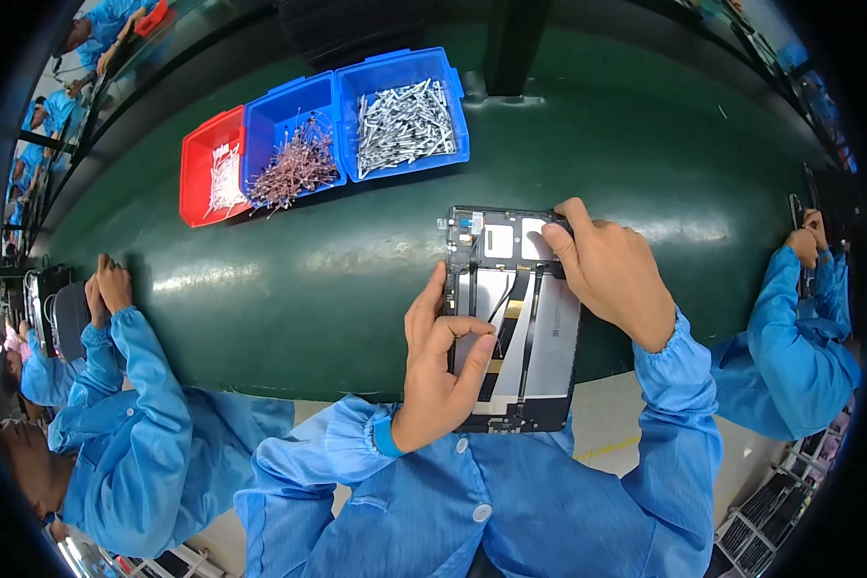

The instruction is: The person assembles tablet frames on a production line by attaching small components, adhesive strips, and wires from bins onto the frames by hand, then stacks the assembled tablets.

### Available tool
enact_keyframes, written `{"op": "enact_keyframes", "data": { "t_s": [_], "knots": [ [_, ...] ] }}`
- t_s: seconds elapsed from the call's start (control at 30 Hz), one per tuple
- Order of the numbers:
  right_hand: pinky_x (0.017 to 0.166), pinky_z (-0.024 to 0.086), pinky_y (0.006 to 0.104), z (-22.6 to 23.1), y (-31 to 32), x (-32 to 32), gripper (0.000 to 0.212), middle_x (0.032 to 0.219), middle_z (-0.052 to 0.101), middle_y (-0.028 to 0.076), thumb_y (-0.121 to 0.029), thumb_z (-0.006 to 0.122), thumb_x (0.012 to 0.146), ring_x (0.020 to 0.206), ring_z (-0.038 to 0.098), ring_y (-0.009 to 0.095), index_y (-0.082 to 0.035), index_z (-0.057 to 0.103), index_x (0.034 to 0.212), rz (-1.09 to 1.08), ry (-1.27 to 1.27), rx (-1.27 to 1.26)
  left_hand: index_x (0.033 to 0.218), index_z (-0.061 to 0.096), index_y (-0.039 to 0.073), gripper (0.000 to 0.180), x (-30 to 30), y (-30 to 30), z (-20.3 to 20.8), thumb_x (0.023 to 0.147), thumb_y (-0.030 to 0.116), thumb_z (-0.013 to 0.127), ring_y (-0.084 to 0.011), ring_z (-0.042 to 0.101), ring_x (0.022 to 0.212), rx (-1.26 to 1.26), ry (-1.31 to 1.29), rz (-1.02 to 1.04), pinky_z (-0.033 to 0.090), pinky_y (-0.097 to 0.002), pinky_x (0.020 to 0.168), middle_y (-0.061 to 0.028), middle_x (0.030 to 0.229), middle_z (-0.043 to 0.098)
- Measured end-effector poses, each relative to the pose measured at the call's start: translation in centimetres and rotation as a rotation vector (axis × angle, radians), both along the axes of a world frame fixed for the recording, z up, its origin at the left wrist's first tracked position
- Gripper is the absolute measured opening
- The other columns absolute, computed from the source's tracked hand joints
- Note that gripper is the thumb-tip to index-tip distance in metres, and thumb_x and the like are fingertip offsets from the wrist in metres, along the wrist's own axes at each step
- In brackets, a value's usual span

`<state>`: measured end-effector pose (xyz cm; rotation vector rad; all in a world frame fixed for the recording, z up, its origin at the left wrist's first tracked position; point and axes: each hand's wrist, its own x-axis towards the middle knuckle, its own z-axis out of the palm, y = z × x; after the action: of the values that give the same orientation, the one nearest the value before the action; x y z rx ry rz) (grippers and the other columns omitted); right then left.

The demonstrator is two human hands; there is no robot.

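An opened tablet with a black frame, silver battery panels, white squares and dark ribbon cables overlaps the table's near edge in front of me. My right hand grips its upper right corner, the thumb on the inner face and the fingers around the edge. At its left side, my left hand has thumb and index finger pinched together over the middle of the tablet. Whatever sits in that pinch is too small to make out. A thin black wire runs close above those fingertips. The other left fingers lie along the tablet's left edge.
Beyond the tablet, on the green table, stand a red bin of white parts, a blue bin of reddish wired parts and a blue bin of silver parts. Co-workers in blue sit left and right.
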<state>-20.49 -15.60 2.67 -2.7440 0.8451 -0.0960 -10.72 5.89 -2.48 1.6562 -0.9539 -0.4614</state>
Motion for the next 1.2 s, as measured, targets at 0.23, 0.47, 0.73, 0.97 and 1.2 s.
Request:
{"op": "enact_keyframes", "data": {
  "t_s": [0.23, 0.47, 0.73, 0.97, 1.2],
  "knots": [
    [0.049, 0.050, 0.0329, 3.3, 3.6, 0.5, 0.040, 0.096, 0.066, 0.012, -0.026, 0.076, 0.086, 0.057, 0.064, 0.023, -0.006, 0.063, 0.118, 0.045, -0.462, 0.168, 0.099, 0.072, 0.000, 0.013, 3.9, -1.0, 1.0, 0.086, -0.001, 0.073, -0.0241, 0.055, 0.115, -0.151, 0.257, -0.016, 0.044, -0.0336, 0.098, -0.0146, 0.123, 0.058],
    [0.047, 0.046, 0.0271, 1.1, 5.6, 2.2, 0.023, 0.087, 0.071, 0.012, -0.009, 0.075, 0.086, 0.051, 0.061, 0.013, 0.000, 0.070, 0.107, 0.161, -0.508, 0.911, 0.100, 0.071, -0.001, 0.013, 5.9, -1.5, 2.0, 0.087, -0.002, 0.072, -0.0165, 0.060, 0.093, -0.209, 0.235, -0.096, 0.048, -0.0271, 0.083, -0.0096, 0.102, 0.063],
    [0.046, 0.044, 0.0222, -1.2, 6.1, 2.7, 0.016, 0.082, 0.067, 0.005, 0.001, 0.074, 0.082, 0.056, 0.058, 0.006, 0.000, 0.073, 0.098, 0.239, -0.763, 0.609, 0.094, 0.072, 0.004, 0.017, 7.0, -1.8, 3.1, 0.079, -0.003, 0.075, -0.0250, 0.061, 0.085, -0.106, -0.321, -0.047, 0.049, -0.0328, 0.074, -0.0087, 0.089, 0.063],
    [0.047, 0.045, 0.0240, -1.5, 5.8, 2.8, 0.015, 0.078, 0.063, 0.007, 0.003, 0.074, 0.078, 0.057, 0.059, 0.010, 0.000, 0.069, 0.091, 0.264, -0.770, 0.491, 0.098, 0.071, 0.005, 0.024, 7.2, -2.1, 2.8, 0.076, -0.003, 0.076, -0.0254, 0.057, 0.080, -0.065, -0.608, -0.044, 0.047, -0.0346, 0.067, -0.0076, 0.088, 0.061],
    [0.050, 0.048, 0.0268, -2.5, 5.2, 3.0, 0.012, 0.074, 0.060, 0.008, -0.001, 0.073, 0.080, 0.056, 0.059, 0.014, -0.001, 0.068, 0.091, 0.209, -0.680, 0.464, 0.127, 0.057, -0.001, 0.037, 8.8, -2.0, 3.1, 0.092, 0.003, 0.068, -0.0086, 0.058, 0.069, 0.299, 0.307, -0.161, 0.048, -0.0227, 0.057, -0.0062, 0.096, 0.063]
  ]
}}
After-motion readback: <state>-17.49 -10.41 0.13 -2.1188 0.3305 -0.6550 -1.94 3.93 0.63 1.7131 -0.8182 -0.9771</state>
